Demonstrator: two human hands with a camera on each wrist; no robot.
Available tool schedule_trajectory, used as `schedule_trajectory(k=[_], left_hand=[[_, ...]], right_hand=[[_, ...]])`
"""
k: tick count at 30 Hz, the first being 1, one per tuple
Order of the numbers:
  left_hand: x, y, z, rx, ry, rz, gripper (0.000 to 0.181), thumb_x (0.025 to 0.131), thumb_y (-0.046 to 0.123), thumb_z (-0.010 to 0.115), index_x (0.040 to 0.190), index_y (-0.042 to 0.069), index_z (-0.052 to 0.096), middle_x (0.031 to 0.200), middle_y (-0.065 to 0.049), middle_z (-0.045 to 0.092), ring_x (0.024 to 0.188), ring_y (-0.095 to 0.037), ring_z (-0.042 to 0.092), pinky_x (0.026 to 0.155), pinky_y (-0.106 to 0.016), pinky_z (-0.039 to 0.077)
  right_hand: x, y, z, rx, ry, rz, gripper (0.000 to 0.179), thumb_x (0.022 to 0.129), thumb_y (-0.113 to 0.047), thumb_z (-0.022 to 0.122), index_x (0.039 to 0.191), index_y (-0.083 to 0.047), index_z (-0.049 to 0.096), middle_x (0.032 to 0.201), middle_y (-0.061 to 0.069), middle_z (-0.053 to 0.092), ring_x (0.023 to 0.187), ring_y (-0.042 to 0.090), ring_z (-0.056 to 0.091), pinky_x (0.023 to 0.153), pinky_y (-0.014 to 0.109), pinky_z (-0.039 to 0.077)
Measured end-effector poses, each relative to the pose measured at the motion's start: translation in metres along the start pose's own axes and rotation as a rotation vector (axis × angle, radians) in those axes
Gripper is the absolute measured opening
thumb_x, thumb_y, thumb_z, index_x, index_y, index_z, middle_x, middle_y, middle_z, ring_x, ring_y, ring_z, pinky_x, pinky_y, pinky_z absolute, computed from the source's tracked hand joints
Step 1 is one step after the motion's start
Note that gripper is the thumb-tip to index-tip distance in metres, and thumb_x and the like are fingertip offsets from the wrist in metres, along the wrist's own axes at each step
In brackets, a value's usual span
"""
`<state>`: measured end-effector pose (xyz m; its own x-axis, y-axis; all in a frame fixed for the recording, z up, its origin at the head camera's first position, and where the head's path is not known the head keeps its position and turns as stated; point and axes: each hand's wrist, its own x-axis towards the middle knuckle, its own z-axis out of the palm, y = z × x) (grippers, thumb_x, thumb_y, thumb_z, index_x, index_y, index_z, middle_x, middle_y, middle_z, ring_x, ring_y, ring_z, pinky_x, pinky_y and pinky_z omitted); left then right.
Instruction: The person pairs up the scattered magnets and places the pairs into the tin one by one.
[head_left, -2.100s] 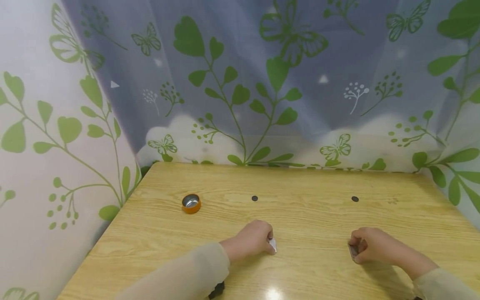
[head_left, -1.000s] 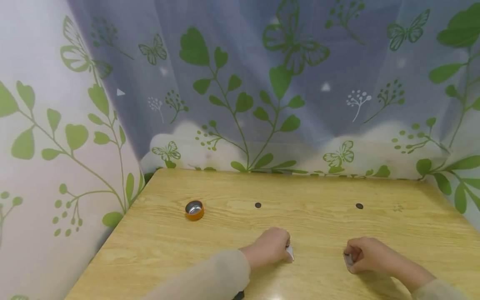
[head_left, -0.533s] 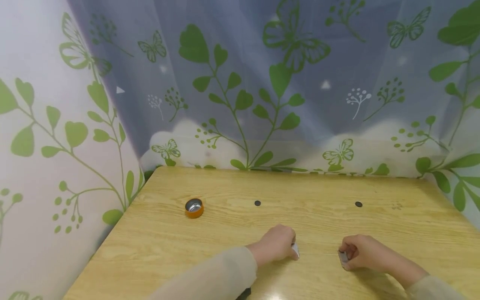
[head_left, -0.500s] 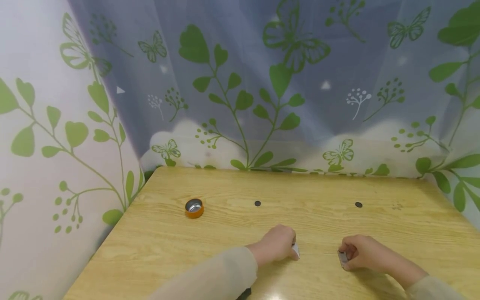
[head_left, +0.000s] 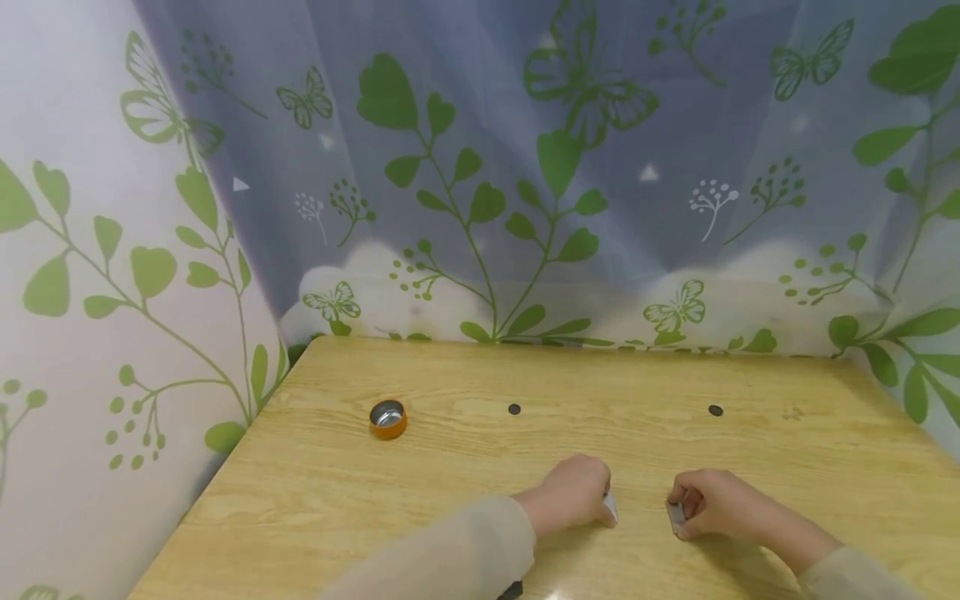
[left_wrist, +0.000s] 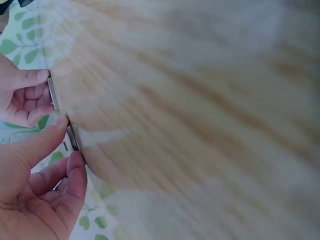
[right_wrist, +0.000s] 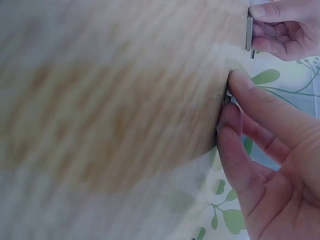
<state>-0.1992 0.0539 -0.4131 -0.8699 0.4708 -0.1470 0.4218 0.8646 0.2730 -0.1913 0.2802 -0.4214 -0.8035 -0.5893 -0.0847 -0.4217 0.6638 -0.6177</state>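
My left hand (head_left: 573,493) pinches a small flat silvery plate (head_left: 611,508) between thumb and fingertips, low over the table. Facing it from the right, my right hand (head_left: 720,504) pinches a similar thin grey plate (head_left: 676,518). A short gap separates the two plates. From the left wrist, the left thumb and fingers grip opposite ends of the metallic plate (left_wrist: 73,138), and the other plate (left_wrist: 53,94) shows just beyond. In the right wrist view, fingertips hide most of the right plate (right_wrist: 228,96). Whether the plates touch the tabletop I cannot tell.
A round orange cup-like container (head_left: 388,420) with a shiny metal inside stands at the left of the wooden table (head_left: 300,500). Two small dark discs lie farther back, one disc (head_left: 514,409) mid-table and another disc (head_left: 716,410) to the right. Patterned curtains (head_left: 480,208) border the table.
Left hand and its plate have moved right, while the right hand with its plate has shifted left. The gap between them has narrowed. Container and discs stay put; the head view tilted slightly.
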Motion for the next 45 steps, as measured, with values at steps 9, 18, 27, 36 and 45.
schedule_trajectory(k=[9,18,27,36,45], left_hand=[[0.003,0.012,0.003,0.021,-0.019,0.026,0.028,0.072,0.031,0.081,0.087,0.012,0.069,0.072,0.008,0.058,0.061,-0.005,0.046,0.055,-0.015,0.04],[0.007,0.03,0.004,0.039,-0.015,0.024,0.027,0.069,0.03,0.083,0.083,0.014,0.066,0.069,0.01,0.056,0.059,-0.004,0.046,0.054,-0.016,0.04],[0.014,0.044,0.01,0.05,-0.037,0.023,0.025,0.071,0.03,0.082,0.082,0.016,0.065,0.066,0.01,0.052,0.059,-0.004,0.045,0.055,-0.016,0.039],[0.014,0.056,0.012,0.123,-0.024,0.007,0.023,0.07,0.033,0.082,0.074,0.019,0.064,0.065,0.012,0.053,0.057,-0.004,0.044,0.053,-0.018,0.041],[0.004,0.009,-0.004,-0.124,0.028,0.093,0.032,0.08,0.03,0.074,0.106,0.013,0.068,0.084,0.011,0.065,0.073,0.0,0.056,0.064,-0.015,0.045]], right_hand=[[-0.002,-0.002,0.002,-0.009,-0.006,0.003,0.028,0.071,-0.019,0.08,0.088,-0.007,0.062,0.075,-0.006,0.057,0.067,0.003,0.049,0.058,0.024,0.044],[0.0,-0.004,0.003,-0.01,-0.013,0.026,0.028,0.071,-0.019,0.08,0.087,-0.008,0.06,0.073,-0.006,0.056,0.065,0.004,0.049,0.057,0.024,0.043],[0.001,-0.003,0.006,0.003,-0.009,0.023,0.026,0.072,-0.02,0.08,0.086,-0.009,0.06,0.071,-0.008,0.056,0.064,0.003,0.049,0.056,0.024,0.042],[0.004,-0.01,0.009,0.026,-0.018,-0.014,0.026,0.071,-0.012,0.08,0.085,-0.007,0.059,0.071,-0.007,0.06,0.064,0.003,0.053,0.057,0.025,0.044],[0.007,-0.027,0.014,-0.149,0.051,0.058,0.028,0.074,-0.025,0.078,0.084,-0.007,0.061,0.07,-0.006,0.058,0.06,0.005,0.05,0.052,0.024,0.043]])
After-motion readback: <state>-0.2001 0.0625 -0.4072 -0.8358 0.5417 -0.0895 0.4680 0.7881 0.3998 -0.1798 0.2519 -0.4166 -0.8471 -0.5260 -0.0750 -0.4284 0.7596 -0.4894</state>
